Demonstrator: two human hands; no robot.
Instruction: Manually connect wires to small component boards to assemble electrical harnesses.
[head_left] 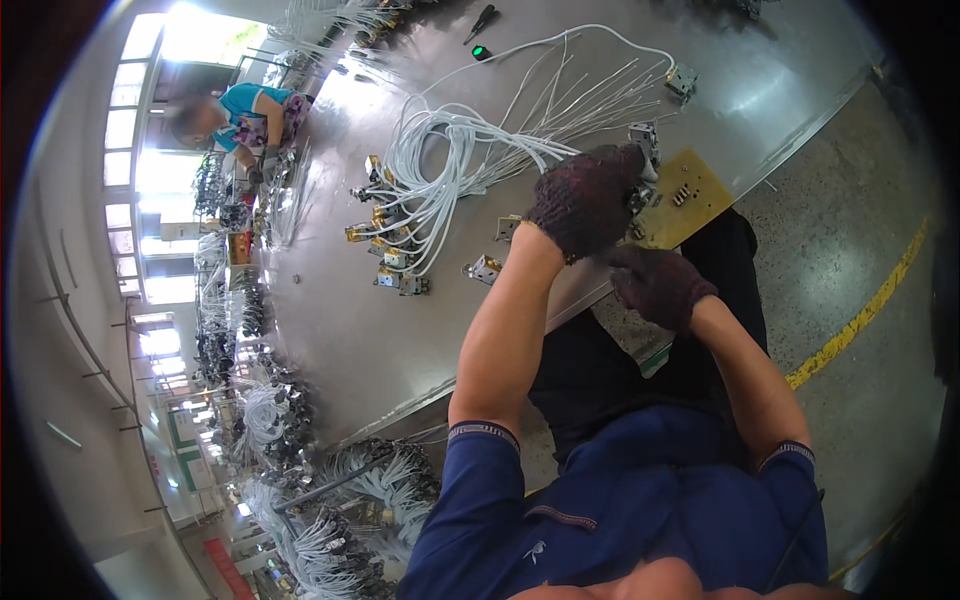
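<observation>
dark-gloved left hand (585,200) and right hand (655,283) at yellow board (690,190) beside white wire bundle (450,160), finger state unclear

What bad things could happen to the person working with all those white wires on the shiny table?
1. The white wires lie in a loose tangle beside the left hand; a glove could perhaps snag a loop and drag the bundle.
2. The yellow board sits at the table edge, so a push might tip it off.
3. Small metal connectors lie scattered and could get knocked away.
</observation>
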